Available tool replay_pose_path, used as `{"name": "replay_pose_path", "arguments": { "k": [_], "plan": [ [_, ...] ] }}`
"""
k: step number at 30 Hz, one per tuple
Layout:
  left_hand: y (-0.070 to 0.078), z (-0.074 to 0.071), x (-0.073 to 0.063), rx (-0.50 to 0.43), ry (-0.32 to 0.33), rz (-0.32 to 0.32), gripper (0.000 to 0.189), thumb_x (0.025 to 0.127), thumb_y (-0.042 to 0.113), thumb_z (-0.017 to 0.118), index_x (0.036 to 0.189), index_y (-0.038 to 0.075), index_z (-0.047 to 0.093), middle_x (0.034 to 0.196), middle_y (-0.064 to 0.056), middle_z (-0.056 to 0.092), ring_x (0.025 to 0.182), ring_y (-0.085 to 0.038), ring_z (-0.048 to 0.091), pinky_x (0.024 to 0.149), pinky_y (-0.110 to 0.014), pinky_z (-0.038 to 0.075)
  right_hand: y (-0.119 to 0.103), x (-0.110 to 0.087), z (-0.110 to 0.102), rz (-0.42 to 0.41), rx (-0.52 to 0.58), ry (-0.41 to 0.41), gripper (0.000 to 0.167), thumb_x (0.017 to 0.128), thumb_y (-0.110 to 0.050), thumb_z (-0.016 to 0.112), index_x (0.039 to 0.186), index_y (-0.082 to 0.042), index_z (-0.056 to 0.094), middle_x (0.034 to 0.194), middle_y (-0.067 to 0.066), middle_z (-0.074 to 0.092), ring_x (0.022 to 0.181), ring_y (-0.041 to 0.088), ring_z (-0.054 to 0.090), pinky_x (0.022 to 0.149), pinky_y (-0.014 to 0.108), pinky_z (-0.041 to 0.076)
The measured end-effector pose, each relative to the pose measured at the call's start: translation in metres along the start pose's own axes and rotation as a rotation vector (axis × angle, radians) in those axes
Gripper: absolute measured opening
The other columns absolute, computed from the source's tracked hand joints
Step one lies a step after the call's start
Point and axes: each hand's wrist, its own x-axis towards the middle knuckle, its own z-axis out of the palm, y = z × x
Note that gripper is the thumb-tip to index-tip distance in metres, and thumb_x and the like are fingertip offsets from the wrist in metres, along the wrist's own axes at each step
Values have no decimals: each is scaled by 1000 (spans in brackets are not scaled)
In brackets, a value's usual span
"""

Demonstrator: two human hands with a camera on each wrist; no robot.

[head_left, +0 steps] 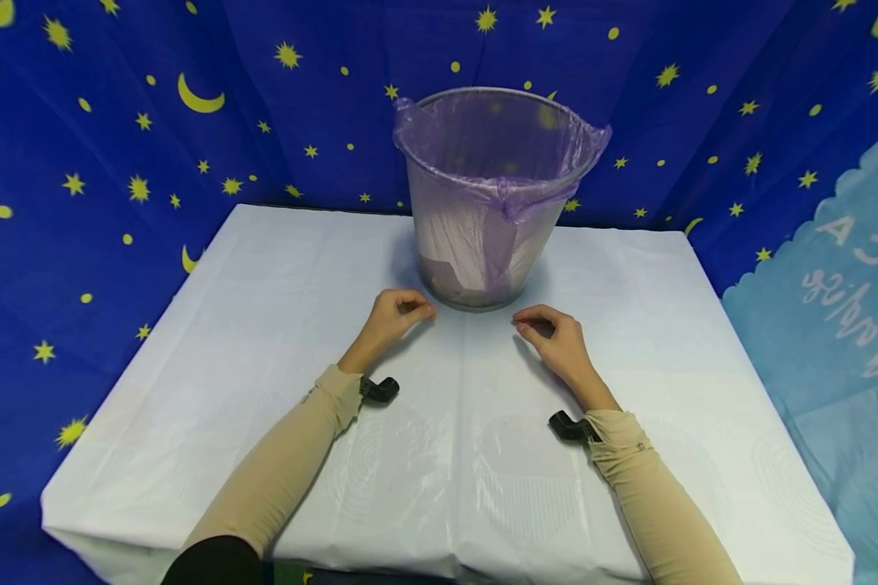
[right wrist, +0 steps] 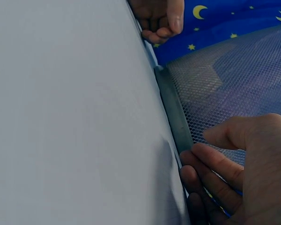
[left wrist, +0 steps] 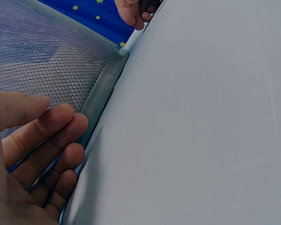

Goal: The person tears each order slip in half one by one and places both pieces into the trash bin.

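A mesh wastebasket [head_left: 453,236] stands upright toward the back of the white table, lined with a thin purple bag [head_left: 490,150] folded over its rim. The bag has a gathered knot at the front. In front of the basket's base, on the left, is my left hand [head_left: 398,317], fingers loosely bent and holding nothing. My right hand [head_left: 555,337] mirrors it on the right, thumb near the fingertips, also with nothing in it. Both wrist views show the basket's solid bottom band [left wrist: 105,79] just beyond the fingers.
A white cloth [head_left: 263,463] covers the table. Behind and to the left hangs a blue curtain [head_left: 263,81] with yellow stars and moons. A light-blue fabric [head_left: 833,325] with lettering hangs at the right. Small black devices [head_left: 380,390] are strapped at both wrists.
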Motion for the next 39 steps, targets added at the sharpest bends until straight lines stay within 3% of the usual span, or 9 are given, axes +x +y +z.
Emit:
{"name": "replay_pose_path", "arguments": {
  "k": [14, 29, 39],
  "plan": [
    [0, 0, 2, 19, 4, 5, 11, 97, 9, 75, 90, 4, 81, 86, -11, 78, 78, -19, 65, 76, -26, 49, -2, -1, 0, 0, 3, -2, 12, 98, -17, 76, 109, -13, 81, 104, 6, 80, 95, 22, 74, 87, 21, 53],
    [0, 0, 2, 23, 5, 11, 9, 96, 9, 75, 91, 4, 82, 87, -11, 79, 79, -16, 65, 78, -25, 49, 0, 0, -1, 4, -1, -1, 12, 98, -17, 76, 108, -13, 81, 103, 6, 80, 95, 20, 73, 90, 32, 56],
    [-1, 0, 2, 23, 2, 2, 10, 96, 9, 75, 90, 5, 82, 86, -10, 78, 79, -17, 64, 78, -26, 49, -1, -1, 0, 3, -18, -1, 12, 98, -17, 76, 108, -15, 81, 103, 4, 80, 94, 17, 73, 88, 22, 53]
  ]
}}
